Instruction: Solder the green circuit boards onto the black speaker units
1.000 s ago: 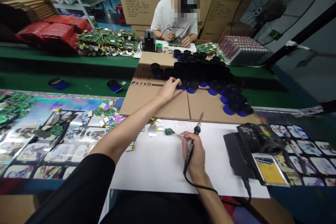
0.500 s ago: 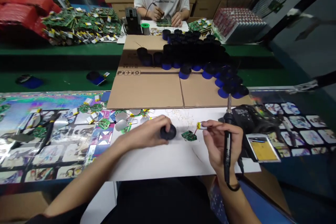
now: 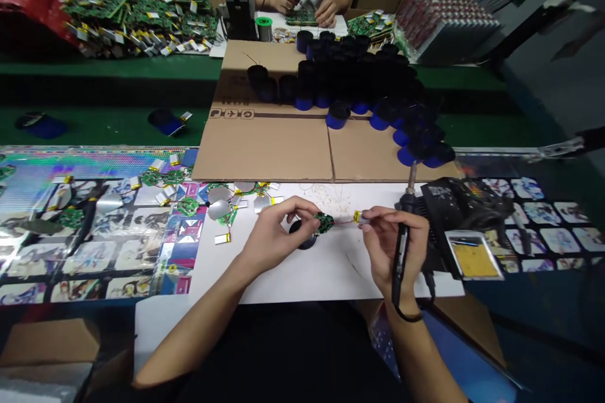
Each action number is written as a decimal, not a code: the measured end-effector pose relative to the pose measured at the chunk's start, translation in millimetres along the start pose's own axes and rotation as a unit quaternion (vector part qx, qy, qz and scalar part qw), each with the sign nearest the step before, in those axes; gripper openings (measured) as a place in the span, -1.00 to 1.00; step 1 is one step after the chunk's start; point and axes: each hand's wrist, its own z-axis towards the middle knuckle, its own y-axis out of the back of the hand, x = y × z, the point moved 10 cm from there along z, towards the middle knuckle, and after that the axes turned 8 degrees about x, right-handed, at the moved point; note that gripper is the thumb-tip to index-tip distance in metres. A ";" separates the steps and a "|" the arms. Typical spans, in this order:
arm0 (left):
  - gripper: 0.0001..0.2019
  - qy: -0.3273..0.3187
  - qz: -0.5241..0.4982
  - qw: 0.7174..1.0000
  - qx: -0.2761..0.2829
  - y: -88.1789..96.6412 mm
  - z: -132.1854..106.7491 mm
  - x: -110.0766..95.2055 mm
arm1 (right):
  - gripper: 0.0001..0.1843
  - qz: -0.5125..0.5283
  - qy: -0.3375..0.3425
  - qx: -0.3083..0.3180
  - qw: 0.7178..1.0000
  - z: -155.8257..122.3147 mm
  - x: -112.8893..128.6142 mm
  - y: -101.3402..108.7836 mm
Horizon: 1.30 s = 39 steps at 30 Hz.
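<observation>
A small green circuit board (image 3: 324, 222) is pinched between the thumb and fingers of my left hand (image 3: 288, 227). Just beneath that hand, a dark round cup-shaped part (image 3: 302, 243) rests on the white sheet, partly hidden. Thin wires run from the board to a little battery with yellow tape (image 3: 357, 216). My right hand (image 3: 397, 239) grips this battery at the fingertips. The same hand also holds a soldering iron (image 3: 403, 236), its tip pointing up and away from me.
Several blue-black cups (image 3: 337, 116) crowd the cardboard sheet (image 3: 265, 154). More boards with batteries lie left, around a silver disc (image 3: 218, 209). Pliers (image 3: 87, 217) rest at far left. A yellow sponge tray (image 3: 475, 256) sits right. Across the bench, a person handles a board (image 3: 302, 16).
My left hand has let go of the dark cup and picked the circuit board up off the sheet. My right hand keeps the battery and iron. The view has tilted down slightly.
</observation>
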 end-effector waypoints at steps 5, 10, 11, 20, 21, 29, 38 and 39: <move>-0.91 0.027 -0.050 0.998 -0.025 0.0 0.9 8.4 | -0.49 -0.106 -0.016 0.080 0.991 -13.4 -13.5 -14.3; -0.87 0.040 -0.115 0.993 -0.003 -11.0 2.8 14.1 | -0.33 -0.077 0.089 0.176 0.977 -13.4 11.9 -51.8; -0.86 0.037 -0.126 0.991 0.003 -11.1 2.4 14.9 | -0.35 -0.070 0.091 0.180 0.977 -11.9 12.6 -54.9; -0.30 -0.006 -0.012 0.996 0.087 22.1 -23.6 37.3 | -0.42 -0.067 -0.001 0.160 0.985 -21.1 -15.0 -31.5; -0.21 0.010 -0.004 0.991 0.135 13.3 -27.7 44.2 | -0.44 -0.078 -0.002 0.159 0.984 -23.6 -16.6 -29.7; -0.15 0.043 0.075 0.996 -0.035 -11.2 -36.8 67.1 | -0.51 -0.166 0.010 0.202 0.965 -38.3 -15.7 -47.2; -0.60 0.095 -0.106 0.988 -0.057 -4.4 -58.0 74.2 | -0.40 -0.174 0.047 0.205 0.962 -38.0 -8.3 -53.4; -0.75 0.088 -0.108 0.988 -0.062 -0.1 -58.8 73.3 | -0.41 -0.176 0.050 0.216 0.959 -38.1 -7.2 -56.0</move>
